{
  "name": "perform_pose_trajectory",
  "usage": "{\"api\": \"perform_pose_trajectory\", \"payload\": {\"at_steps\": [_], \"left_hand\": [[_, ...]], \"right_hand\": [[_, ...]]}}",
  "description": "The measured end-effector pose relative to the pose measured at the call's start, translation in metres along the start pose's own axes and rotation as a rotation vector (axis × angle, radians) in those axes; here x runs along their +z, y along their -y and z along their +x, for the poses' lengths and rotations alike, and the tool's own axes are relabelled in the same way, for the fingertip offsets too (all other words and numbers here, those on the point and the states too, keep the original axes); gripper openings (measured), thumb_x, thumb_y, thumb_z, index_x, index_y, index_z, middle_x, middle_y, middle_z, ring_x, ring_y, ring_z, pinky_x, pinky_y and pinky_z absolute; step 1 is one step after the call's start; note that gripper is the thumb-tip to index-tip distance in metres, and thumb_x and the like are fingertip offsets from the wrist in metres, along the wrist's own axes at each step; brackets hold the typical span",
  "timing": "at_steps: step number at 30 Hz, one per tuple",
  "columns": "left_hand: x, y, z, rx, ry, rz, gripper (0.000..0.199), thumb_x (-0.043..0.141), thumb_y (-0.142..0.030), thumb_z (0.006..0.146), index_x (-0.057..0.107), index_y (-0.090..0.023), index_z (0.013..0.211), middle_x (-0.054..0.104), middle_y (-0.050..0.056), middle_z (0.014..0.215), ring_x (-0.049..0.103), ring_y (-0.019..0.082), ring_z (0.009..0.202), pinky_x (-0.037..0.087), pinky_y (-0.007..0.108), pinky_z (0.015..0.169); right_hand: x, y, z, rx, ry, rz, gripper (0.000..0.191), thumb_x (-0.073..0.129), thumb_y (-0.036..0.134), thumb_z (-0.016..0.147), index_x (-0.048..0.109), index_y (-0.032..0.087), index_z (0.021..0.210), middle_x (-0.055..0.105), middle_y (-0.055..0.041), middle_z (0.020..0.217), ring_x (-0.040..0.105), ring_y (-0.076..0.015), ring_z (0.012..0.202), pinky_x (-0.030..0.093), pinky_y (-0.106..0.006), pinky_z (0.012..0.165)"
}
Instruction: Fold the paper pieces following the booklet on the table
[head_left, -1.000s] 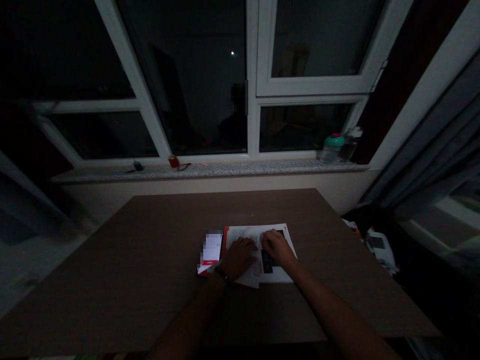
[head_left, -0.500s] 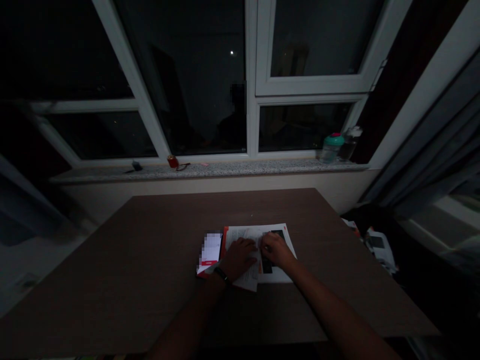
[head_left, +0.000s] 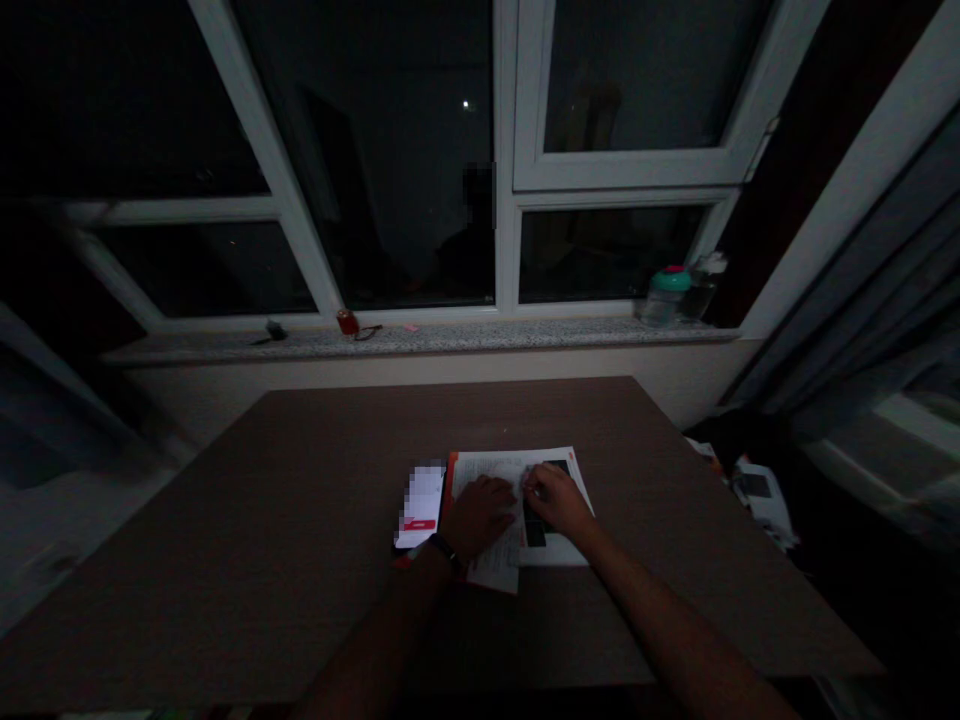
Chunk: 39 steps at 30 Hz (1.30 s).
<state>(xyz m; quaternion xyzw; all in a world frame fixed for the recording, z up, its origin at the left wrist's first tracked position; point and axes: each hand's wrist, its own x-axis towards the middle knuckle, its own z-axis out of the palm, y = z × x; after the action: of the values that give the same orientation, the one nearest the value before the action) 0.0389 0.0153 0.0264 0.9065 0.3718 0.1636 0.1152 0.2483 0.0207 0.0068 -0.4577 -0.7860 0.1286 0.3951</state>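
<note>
An open booklet with orange edges lies on the brown table, text on its left page and dark pictures on its right page. My left hand rests on the left page, fingers stretched out, a dark band on its wrist. Beside it, near the fold, my right hand is closed in a pinch over the right page. Whatever its fingertips grip is too small and dim to make out. A phone with a lit screen lies just left of the booklet, close to my left wrist.
The wide table stands below a window. On the granite sill are a small red object, a dark small item, a teal-lidded jar and a clear bottle. Papers or packets lie off the table's right side.
The left page's lower corner has shifted slightly toward me, and the page looks flatter. Both hands stay in nearly the same places.
</note>
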Motion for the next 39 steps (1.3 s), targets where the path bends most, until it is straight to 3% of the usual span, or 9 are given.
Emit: {"api": "perform_pose_trajectory", "payload": {"at_steps": [4, 7, 13, 21, 31, 39], "left_hand": [[-0.003, -0.002, 0.002, 0.012, 0.011, -0.002, 0.018, 0.06, -0.026, 0.09, 0.06, -0.023, 0.108, 0.058, 0.003, 0.116, 0.049, 0.022, 0.11, 0.04, 0.038, 0.094], [-0.005, -0.003, 0.003, 0.019, 0.011, -0.011, 0.017, 0.061, -0.026, 0.089, 0.06, -0.022, 0.105, 0.058, 0.003, 0.116, 0.049, 0.022, 0.108, 0.04, 0.038, 0.093], [-0.003, -0.002, 0.001, 0.006, 0.002, -0.016, 0.017, 0.063, -0.024, 0.087, 0.06, -0.022, 0.104, 0.058, 0.003, 0.117, 0.049, 0.023, 0.109, 0.041, 0.038, 0.092], [0.003, -0.001, -0.002, -0.017, -0.011, 0.031, 0.037, 0.059, -0.024, 0.089, 0.052, -0.024, 0.125, 0.051, 0.004, 0.136, 0.042, 0.025, 0.125, 0.036, 0.045, 0.101], [0.001, -0.002, 0.002, 0.015, 0.004, 0.047, 0.022, 0.059, -0.022, 0.089, 0.058, -0.022, 0.111, 0.059, 0.003, 0.12, 0.049, 0.022, 0.113, 0.04, 0.038, 0.096], [0.002, -0.001, 0.001, 0.011, -0.002, 0.02, 0.022, 0.058, -0.023, 0.09, 0.059, -0.023, 0.112, 0.057, 0.003, 0.125, 0.048, 0.023, 0.116, 0.04, 0.04, 0.096]], "right_hand": [[-0.001, 0.003, -0.003, -0.133, 0.122, 0.03, 0.017, 0.059, 0.004, 0.074, 0.056, 0.02, 0.076, 0.057, -0.0014, 0.079, 0.054, -0.0177, 0.08, 0.041, -0.027, 0.073], [-0.001, 0.002, -0.001, -0.161, 0.145, 0.004, 0.017, 0.059, 0.004, 0.075, 0.056, 0.021, 0.074, 0.059, -0.0016, 0.079, 0.054, -0.0183, 0.082, 0.041, -0.027, 0.075], [0.002, -0.001, 0.007, -0.01, 0.042, -0.132, 0.017, 0.055, 0.004, 0.079, 0.056, 0.02, 0.073, 0.059, -0.002, 0.076, 0.054, -0.0187, 0.079, 0.04, -0.028, 0.074], [0.004, -0.006, 0.002, 0.077, -0.058, -0.072, 0.012, 0.056, 0.008, 0.08, 0.055, 0.021, 0.08, 0.06, -0.002, 0.082, 0.055, -0.0184, 0.08, 0.041, -0.027, 0.074], [0.003, -0.001, -0.001, -0.151, 0.126, -0.066, 0.013, 0.056, 0.007, 0.08, 0.058, 0.02, 0.081, 0.06, -0.0031, 0.083, 0.055, -0.0191, 0.086, 0.041, -0.028, 0.078], [0.005, -0.004, 0.007, 0.046, 0.003, -0.218, 0.014, 0.053, 0.007, 0.083, 0.056, 0.02, 0.077, 0.059, -0.0031, 0.079, 0.053, -0.0197, 0.081, 0.04, -0.028, 0.075]]}}
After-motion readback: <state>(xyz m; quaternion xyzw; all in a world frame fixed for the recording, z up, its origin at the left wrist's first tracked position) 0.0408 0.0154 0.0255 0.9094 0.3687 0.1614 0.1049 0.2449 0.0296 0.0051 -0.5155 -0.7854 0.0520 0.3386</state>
